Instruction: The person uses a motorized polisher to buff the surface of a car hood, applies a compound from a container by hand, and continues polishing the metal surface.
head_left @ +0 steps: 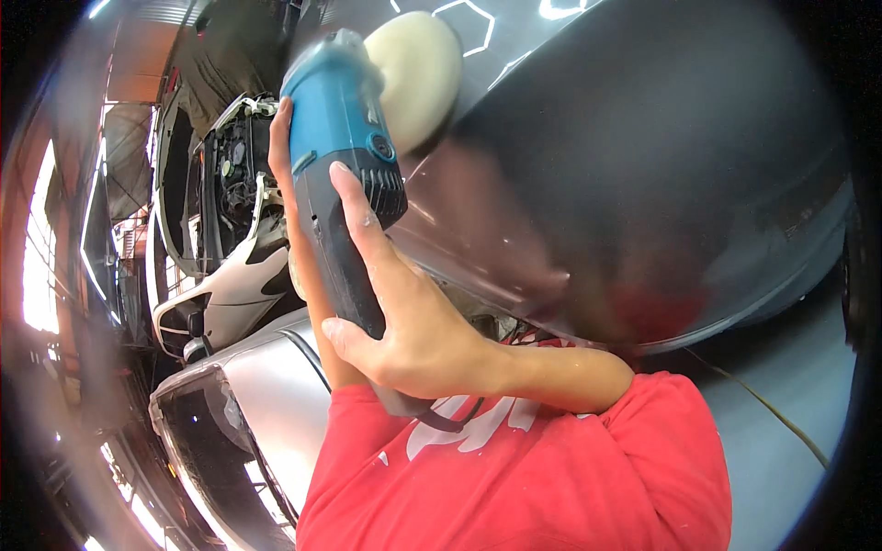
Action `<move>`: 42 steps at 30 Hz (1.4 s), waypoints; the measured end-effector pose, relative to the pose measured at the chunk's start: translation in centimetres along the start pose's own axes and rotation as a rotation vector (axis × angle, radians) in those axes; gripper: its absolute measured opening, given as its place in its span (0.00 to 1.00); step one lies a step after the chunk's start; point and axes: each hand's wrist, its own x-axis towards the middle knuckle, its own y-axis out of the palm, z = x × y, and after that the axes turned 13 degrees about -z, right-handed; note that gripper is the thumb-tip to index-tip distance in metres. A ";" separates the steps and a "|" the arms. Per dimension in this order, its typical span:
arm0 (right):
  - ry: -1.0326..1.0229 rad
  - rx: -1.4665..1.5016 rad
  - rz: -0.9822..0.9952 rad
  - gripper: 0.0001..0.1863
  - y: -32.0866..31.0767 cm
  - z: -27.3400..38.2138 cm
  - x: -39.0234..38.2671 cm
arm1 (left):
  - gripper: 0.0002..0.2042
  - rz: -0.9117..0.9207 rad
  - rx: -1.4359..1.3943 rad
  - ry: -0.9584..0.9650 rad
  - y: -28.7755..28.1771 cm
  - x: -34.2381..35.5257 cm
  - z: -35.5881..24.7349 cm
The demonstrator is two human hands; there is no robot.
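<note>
A blue and black electric polisher (pixel 344 197) slants across the upper middle, its head uppermost. A round cream pad (pixel 418 78) is fixed to the head, beside the glossy dark car body panel (pixel 634 174); whether the pad touches the paint I cannot tell. My right hand (pixel 413 312) is closed around the black rear body, with one finger lying along the housing near its vents. My left hand (pixel 283 147) holds the blue front part from the left side, mostly hidden behind it. A dark cord (pixel 450 422) leaves the tool's lower end against my red shirt.
To the left stands a white car (pixel 220 298) with its engine bay (pixel 241 170) exposed. A silver car (pixel 266 386) is nearer below it. A thin hose or cable (pixel 772 409) lies on the grey floor (pixel 781 367) at right. Hexagonal lights reflect in the panel.
</note>
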 end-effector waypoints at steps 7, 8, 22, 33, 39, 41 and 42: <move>-0.012 0.002 0.003 0.56 0.2 -0.1 0.2 | 0.30 0.083 -0.006 0.078 -0.6 0.5 0.4; 0.003 -0.005 0.010 0.56 0.3 -0.2 0.3 | 0.30 0.041 0.023 0.074 -0.8 0.5 0.8; 0.153 0.003 0.195 0.56 2.9 -4.5 -0.4 | 0.30 -0.263 0.308 0.210 -12.4 -0.8 11.4; 0.080 0.107 0.233 0.54 2.1 -6.4 4.6 | 0.30 -0.262 -0.030 0.151 -13.7 4.2 18.4; -0.102 -0.047 -0.025 0.53 0.0 -2.3 8.8 | 0.30 0.314 -0.586 -0.139 -4.9 12.1 9.5; -0.167 -0.066 -0.132 0.53 -1.2 -1.0 10.6 | 0.29 0.325 -0.544 -0.234 -0.3 13.7 5.9; -0.233 -0.066 -0.206 0.53 -2.3 -0.4 11.5 | 0.29 0.222 -0.450 -0.363 3.4 13.6 2.3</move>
